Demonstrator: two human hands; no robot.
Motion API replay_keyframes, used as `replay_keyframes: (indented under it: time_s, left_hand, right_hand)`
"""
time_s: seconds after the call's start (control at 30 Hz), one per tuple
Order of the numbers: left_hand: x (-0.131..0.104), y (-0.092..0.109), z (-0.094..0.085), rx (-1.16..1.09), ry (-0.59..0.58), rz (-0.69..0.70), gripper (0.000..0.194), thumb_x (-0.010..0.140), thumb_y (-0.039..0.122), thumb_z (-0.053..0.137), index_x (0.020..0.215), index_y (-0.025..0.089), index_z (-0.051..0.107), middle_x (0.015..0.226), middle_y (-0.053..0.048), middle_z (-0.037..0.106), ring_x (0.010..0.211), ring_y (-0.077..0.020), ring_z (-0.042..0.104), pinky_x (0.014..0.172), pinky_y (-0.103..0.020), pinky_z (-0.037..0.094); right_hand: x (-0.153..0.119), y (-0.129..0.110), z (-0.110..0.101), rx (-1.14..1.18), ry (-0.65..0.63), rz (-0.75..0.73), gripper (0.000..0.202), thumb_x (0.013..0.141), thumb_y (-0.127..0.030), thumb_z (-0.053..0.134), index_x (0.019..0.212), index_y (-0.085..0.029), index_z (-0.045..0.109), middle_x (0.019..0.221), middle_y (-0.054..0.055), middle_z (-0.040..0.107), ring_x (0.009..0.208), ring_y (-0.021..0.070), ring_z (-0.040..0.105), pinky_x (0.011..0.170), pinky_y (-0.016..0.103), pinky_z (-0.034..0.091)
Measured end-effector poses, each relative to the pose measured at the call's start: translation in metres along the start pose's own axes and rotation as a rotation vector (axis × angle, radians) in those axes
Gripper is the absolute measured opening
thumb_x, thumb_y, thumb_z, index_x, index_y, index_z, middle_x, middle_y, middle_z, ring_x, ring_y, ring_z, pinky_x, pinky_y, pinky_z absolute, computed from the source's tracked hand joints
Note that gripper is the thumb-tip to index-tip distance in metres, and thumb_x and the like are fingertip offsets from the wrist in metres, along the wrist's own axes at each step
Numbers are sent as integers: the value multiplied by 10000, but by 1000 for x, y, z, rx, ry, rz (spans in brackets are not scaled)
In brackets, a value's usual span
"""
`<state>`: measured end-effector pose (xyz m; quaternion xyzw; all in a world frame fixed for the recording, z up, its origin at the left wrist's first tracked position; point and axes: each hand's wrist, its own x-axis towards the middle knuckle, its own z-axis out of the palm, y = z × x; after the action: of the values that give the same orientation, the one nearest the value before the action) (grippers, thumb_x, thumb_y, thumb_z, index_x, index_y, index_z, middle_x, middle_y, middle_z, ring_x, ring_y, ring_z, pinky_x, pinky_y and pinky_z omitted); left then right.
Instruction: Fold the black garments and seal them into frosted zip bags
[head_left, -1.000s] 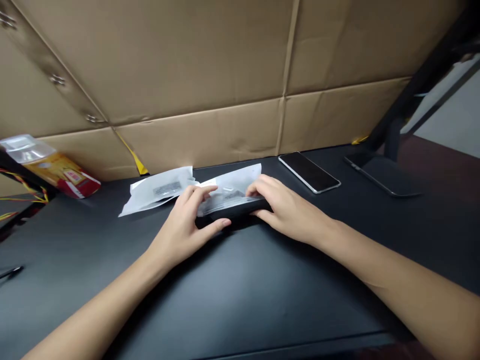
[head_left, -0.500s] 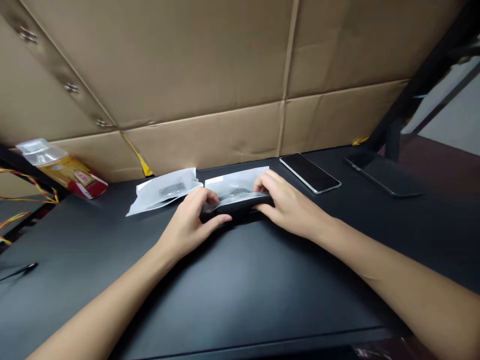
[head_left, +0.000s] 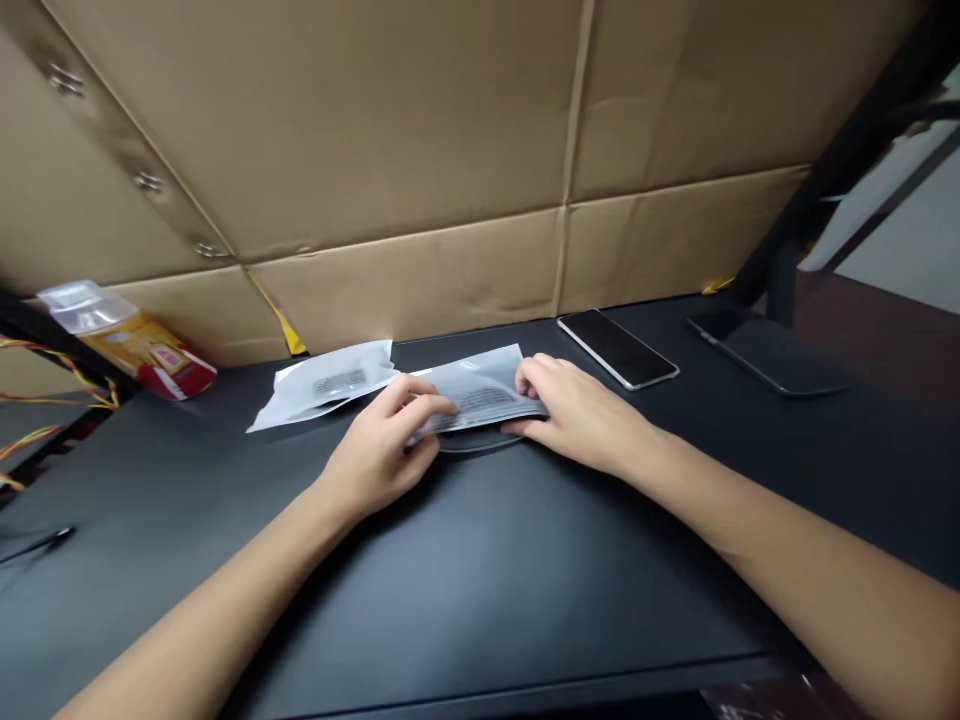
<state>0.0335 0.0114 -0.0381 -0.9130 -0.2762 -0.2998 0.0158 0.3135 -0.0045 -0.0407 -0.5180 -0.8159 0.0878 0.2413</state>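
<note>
A translucent whitish pouch (head_left: 480, 385) with dark printing lies between my hands. My left hand (head_left: 390, 440) has its fingers curled on the pouch's left end, thumb below. At the right end, my right hand (head_left: 574, 410) pinches the pouch between bent fingers and a thumb underneath. A thin dark curved edge (head_left: 480, 447) shows under the near side of the pouch; what it belongs to is hidden. To the left rests a second whitish pouch (head_left: 326, 385) with a printed patch, untouched.
A phone with a light rim (head_left: 619, 348) lies right of my hands, and a dark flat device (head_left: 765, 350) farther right. On the left are a clear-topped container (head_left: 131, 340), a black cable end (head_left: 56, 538) and coloured wires (head_left: 67, 372). Brown padded board (head_left: 420, 270) stands behind the black table (head_left: 480, 600).
The pouch between my hands now lies flatter, with more of its printed face showing. My left fingers have moved onto it and its thumb has drawn back. The dark strip at its near edge is thinner.
</note>
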Motion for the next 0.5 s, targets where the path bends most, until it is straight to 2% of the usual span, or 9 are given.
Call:
replay_keyframes:
  time_s: [0.07,0.1,0.2,0.27,0.33,0.43,0.5]
  left_hand:
    - [-1,-1,-1,-30,-57,-12,400,910,13,527,1229,222,645,1176,-76,616,1040,-189,650,918,-326,562]
    - [-1,-1,-1,-42,-73,-20,409,912,16,526,1242,224,650,1185,-78,617,1055,-193,652,926,-332,564]
    - [0,-1,-4,-64,-90,-11,418,919,28,532,1256,233,669,1195,-78,633,1091,-203,663,939,-339,573]
    - [-1,1,-7,-70,-68,18,408,928,26,531,1242,239,681,1167,-69,656,1069,-196,676,923,-331,579]
    - [-1,3,-9,-89,-22,50,385,946,31,544,1233,247,683,1127,-58,681,1024,-181,689,900,-317,584]
    - [-2,3,-12,-137,-27,94,390,979,134,645,1348,261,636,1203,-77,698,1091,-200,695,951,-333,595]
    - [-3,-1,-12,-118,-93,101,522,966,254,734,1461,253,565,1335,-116,670,1218,-246,668,1032,-384,584]
  right_hand:
    - [1,6,-5,44,-73,-7,330,896,-401,814,1012,-249,545,1040,36,634,998,272,630,837,393,480]
    - [1,7,-7,70,-90,-24,299,910,-390,795,1030,-252,559,1054,32,643,1005,263,635,842,382,483]
    - [2,6,-8,46,-64,-64,186,923,-165,687,1019,-249,552,1040,22,642,945,227,635,806,348,467]
    - [3,4,-4,-9,0,-78,274,855,-30,613,998,-244,519,1029,30,624,912,222,619,781,341,452]
    - [4,6,0,-23,70,-74,346,790,19,576,1003,-242,496,1044,39,614,905,221,612,767,336,447]
    - [6,15,0,-13,129,-19,328,796,-16,597,1020,-239,511,1044,42,630,885,220,622,754,337,458]
    - [6,25,-4,13,94,19,253,855,-107,645,1047,-240,549,1027,42,651,888,230,641,757,347,483]
